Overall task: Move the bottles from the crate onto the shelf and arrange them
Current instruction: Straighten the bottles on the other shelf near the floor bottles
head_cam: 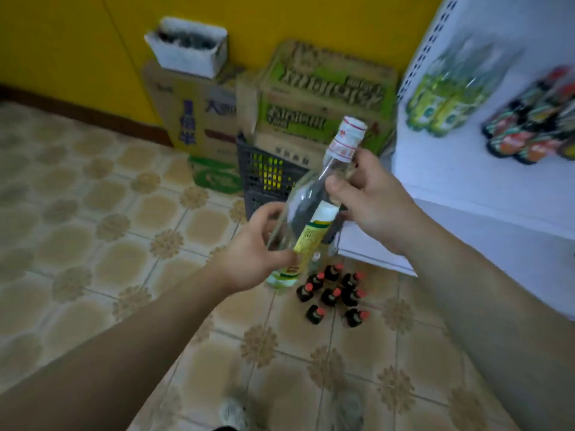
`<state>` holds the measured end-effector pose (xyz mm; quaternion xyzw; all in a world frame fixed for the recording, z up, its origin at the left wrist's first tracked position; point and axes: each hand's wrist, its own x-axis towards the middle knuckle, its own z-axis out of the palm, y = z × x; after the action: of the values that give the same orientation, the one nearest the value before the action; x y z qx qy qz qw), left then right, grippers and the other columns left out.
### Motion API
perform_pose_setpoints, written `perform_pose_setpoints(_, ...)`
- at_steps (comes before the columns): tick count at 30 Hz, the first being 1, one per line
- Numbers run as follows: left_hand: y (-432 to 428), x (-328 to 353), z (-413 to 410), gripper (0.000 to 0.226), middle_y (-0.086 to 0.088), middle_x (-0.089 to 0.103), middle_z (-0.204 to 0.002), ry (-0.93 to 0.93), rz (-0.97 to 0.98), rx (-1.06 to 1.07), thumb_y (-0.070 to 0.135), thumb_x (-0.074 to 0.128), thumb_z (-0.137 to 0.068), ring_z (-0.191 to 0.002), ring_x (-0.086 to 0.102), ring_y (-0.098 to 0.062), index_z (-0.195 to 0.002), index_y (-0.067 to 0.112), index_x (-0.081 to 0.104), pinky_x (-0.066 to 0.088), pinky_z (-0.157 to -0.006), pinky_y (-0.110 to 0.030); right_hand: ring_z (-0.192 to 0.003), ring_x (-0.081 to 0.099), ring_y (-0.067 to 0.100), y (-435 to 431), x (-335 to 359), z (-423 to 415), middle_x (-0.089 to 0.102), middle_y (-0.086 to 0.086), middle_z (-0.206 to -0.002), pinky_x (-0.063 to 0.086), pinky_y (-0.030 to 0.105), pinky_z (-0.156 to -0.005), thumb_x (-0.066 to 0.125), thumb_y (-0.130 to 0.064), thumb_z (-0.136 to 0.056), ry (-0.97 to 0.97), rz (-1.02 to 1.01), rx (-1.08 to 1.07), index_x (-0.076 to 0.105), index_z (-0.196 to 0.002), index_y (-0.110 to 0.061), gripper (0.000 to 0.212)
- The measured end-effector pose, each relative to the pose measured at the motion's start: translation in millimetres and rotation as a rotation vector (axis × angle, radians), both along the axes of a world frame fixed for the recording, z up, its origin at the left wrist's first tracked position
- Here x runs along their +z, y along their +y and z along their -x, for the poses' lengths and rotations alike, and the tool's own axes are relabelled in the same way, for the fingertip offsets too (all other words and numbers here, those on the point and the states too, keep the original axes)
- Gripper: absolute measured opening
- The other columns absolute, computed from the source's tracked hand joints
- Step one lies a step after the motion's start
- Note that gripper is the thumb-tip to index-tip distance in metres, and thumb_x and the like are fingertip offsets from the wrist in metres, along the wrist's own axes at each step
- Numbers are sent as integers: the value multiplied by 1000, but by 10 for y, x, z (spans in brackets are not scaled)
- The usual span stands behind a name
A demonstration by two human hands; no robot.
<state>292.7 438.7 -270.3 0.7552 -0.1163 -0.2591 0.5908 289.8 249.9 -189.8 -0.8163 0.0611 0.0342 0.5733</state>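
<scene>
A clear glass bottle (306, 200) with a yellow-green label and a red-and-white cap is held tilted in mid-air, cap pointing up and to the right. My left hand (252, 259) grips its lower body near the label. My right hand (368, 197) holds its neck and shoulder. Behind the bottle stands the dark plastic crate (264, 175) on the floor. The white shelf (460, 169) is at the right, with clear green-labelled bottles (448, 98) and dark bottles (535, 126) standing on it.
Several small dark bottles with red caps (333, 293) stand on the tiled floor below my hands. Stacked cardboard boxes (317, 101) and a white open box (186, 46) lean against the yellow wall. A lower white shelf board (367, 247) juts out at the right.
</scene>
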Motion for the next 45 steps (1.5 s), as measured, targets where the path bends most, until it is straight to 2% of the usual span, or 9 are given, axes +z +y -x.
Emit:
perform_pose_setpoints(4,-279,943,213,79,3,61,-111,-91,101,-86,15,77,-74,-90,66,-11,-136,36,34,55,-73,-29,-92,65,21,-194,1024,188,63,-1,-100,55,42,-79,59,-35,-92,-143,45,-104,52,-114,-33,23)
perform_pose_setpoints(8,-699,1622,502,80,7,64,-113,-221,189,-144,19,83,-67,-101,64,-11,-124,52,37,55,-88,-37,-86,67,15,-466,1769,482,63,-6,-94,54,37,-76,63,-42,-87,-283,48,-175,52,-105,-31,24)
perform_pose_setpoints(14,-1610,2128,994,94,-12,65,-109,-9,541,-299,9,75,-46,-92,66,-28,-130,20,33,57,-74,-41,-92,69,41,-1221,2437,1179,70,16,-100,53,60,-84,68,-24,-72,-320,-162,-266,59,-97,-12,28)
perform_pose_setpoints(19,-2466,2255,1394,98,-8,63,-124,-167,397,-455,15,79,-55,-111,62,-32,-140,30,32,46,-98,-52,-88,71,34,-1956,2639,1731,68,17,-104,58,52,-79,68,-32,-65,-417,-72,-405,51,-103,-13,45)
perform_pose_setpoints(22,-2852,2293,1562,98,-6,67,-115,-193,373,-401,17,82,-53,-104,65,-32,-134,38,32,49,-94,-54,-90,70,29,-2369,2634,1965,68,10,-102,56,53,-83,67,-49,-57,-434,-21,-497,52,-103,-21,56)
perform_pose_setpoints(29,-3453,2090,1595,94,-19,63,-119,-43,413,-546,20,81,-56,-111,58,-45,-134,39,31,38,-98,-67,-99,69,28,-3106,2398,2276,69,-4,-109,54,49,-88,58,-38,-89,-349,-67,-497,57,-108,-31,20)
perform_pose_setpoints(33,-3686,1817,1400,90,-14,66,-115,-34,367,-610,22,80,-58,-105,64,-33,-130,41,30,49,-94,-51,-102,68,34,-3333,2046,2134,71,-2,-102,49,55,-93,56,-26,-95,-321,-155,-539,57,-98,-28,4)
perform_pose_setpoints(39,-4039,1216,657,91,-4,62,-124,-91,231,-663,0,72,-76,-110,63,-18,-133,43,16,50,-96,-40,-108,63,17,-3589,1454,1459,66,-5,-112,48,47,-99,57,-23,-95,-238,-82,-492,55,-102,-41,19)
perform_pose_setpoints(45,-4196,805,-79,88,12,50,-114,-107,100,-527,-3,73,-76,-89,62,8,-132,39,19,51,-68,-13,-102,63,20,-3799,987,683,65,-1,-108,54,48,-89,59,-18,-93,-107,-47,-449,50,-114,-34,28)
